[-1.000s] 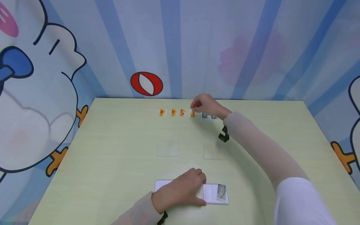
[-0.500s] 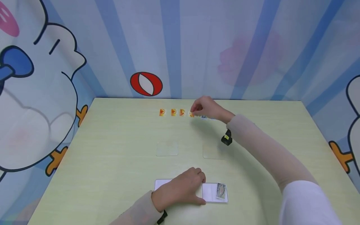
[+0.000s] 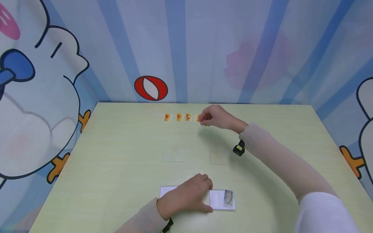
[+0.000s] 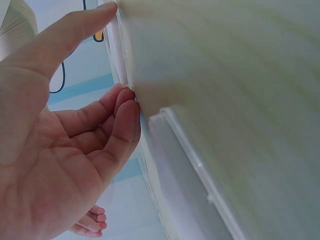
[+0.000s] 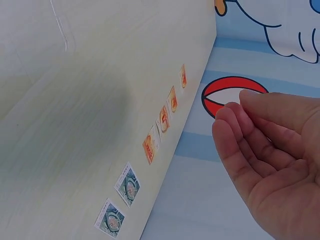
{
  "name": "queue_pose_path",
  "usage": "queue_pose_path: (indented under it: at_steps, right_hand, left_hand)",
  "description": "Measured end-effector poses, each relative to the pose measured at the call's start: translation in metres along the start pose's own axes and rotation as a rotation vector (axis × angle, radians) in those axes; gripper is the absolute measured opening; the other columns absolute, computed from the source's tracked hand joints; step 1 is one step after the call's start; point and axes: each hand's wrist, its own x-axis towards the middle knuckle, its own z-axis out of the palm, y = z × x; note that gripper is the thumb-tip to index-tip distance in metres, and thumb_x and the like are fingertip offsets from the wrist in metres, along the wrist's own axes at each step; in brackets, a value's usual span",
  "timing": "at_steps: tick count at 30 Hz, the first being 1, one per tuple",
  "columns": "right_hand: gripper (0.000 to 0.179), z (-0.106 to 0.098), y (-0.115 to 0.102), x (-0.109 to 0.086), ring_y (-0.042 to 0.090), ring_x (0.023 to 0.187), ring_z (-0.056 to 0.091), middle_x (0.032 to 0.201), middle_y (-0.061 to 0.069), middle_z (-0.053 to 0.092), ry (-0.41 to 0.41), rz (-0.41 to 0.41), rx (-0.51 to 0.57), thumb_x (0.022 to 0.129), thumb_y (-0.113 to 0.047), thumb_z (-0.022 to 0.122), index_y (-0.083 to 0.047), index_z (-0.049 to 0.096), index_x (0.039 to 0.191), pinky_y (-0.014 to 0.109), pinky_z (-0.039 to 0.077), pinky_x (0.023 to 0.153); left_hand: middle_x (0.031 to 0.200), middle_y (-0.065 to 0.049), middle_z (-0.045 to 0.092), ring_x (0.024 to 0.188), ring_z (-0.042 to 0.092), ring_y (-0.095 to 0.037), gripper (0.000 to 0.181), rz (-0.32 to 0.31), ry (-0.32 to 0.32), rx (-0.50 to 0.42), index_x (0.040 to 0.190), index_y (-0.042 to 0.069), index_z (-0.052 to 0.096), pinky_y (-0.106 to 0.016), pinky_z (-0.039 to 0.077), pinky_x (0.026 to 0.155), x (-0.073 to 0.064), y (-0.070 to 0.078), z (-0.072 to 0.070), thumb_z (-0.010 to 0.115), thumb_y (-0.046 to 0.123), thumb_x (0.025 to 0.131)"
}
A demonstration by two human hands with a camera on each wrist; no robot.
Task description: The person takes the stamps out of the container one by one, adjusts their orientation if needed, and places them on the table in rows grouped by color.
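My right hand (image 3: 220, 118) hovers over the right part of a stamp row at the table's far side. Its fingers are loosely bent, the thumb close to the fingertips, and no held thing shows. Several orange stamps (image 5: 150, 145) and two blue-green stamps (image 5: 128, 185) lie flat in that row; the blue-green ones are hidden by the hand in the head view. Near the front, my left hand (image 3: 186, 195) grips the left end of a shallow white tray (image 3: 217, 204), thumb at the near corner and fingers at the far one. A grey stamp (image 3: 228, 197) lies on that tray.
A second white tray (image 3: 168, 190) is partly covered by my left hand. Two clear plastic pieces, a left sheet (image 3: 172, 153) and a right sheet (image 3: 218, 158), lie mid-table. Behind the stamps, a printed blue wall (image 3: 204, 64) meets the table's far edge.
My right hand has come slightly nearer and to the right, now covering the blue-green stamps in the head view. My left hand, the trays and the stamps stay where they were.
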Motion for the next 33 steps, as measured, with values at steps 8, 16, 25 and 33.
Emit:
queue_pose_path:
  at_steps: [8,16,25,33]
  right_hand:
    - [0.007,-0.001,-0.001,-0.01,0.028,0.082,0.066,0.092,0.012,0.071,-0.009,-0.015,-0.024,0.092,-0.003,0.07,-0.001,0.072,0.098,0.035,0.054,0.072]
    - [0.007,-0.001,-0.002,-0.018,0.027,0.082,0.066,0.093,0.014,0.071,-0.024,-0.012,0.002,0.093,-0.005,0.07,-0.001,0.072,0.097,0.034,0.054,0.074]
    - [0.006,0.003,-0.001,-0.031,0.022,0.08,0.066,0.09,0.011,0.071,-0.042,-0.019,0.016,0.092,-0.005,0.07,-0.002,0.072,0.097,0.034,0.054,0.073]
    - [0.006,0.006,0.001,-0.046,0.028,0.082,0.066,0.09,0.007,0.069,-0.078,-0.032,0.018,0.092,-0.004,0.071,-0.002,0.072,0.097,0.033,0.054,0.073]
  left_hand:
    - [0.094,0.005,0.055,0.081,0.045,-0.008,0.056,0.006,0.009,0.006,0.106,0.009,0.064,-0.017,0.041,0.076,0.0,0.0,0.0,0.086,0.049,0.073]
    - [0.094,0.005,0.055,0.081,0.045,-0.008,0.056,0.001,0.01,-0.005,0.105,0.009,0.064,-0.017,0.041,0.075,0.0,0.0,0.0,0.086,0.048,0.072]
    - [0.094,0.005,0.054,0.082,0.044,-0.008,0.056,-0.007,0.001,-0.008,0.106,0.009,0.063,-0.018,0.041,0.076,-0.002,0.002,-0.002,0.086,0.048,0.073]
    - [0.095,0.005,0.055,0.082,0.045,-0.008,0.055,0.001,0.005,-0.005,0.106,0.009,0.064,-0.018,0.042,0.077,-0.001,0.001,-0.001,0.085,0.048,0.073]
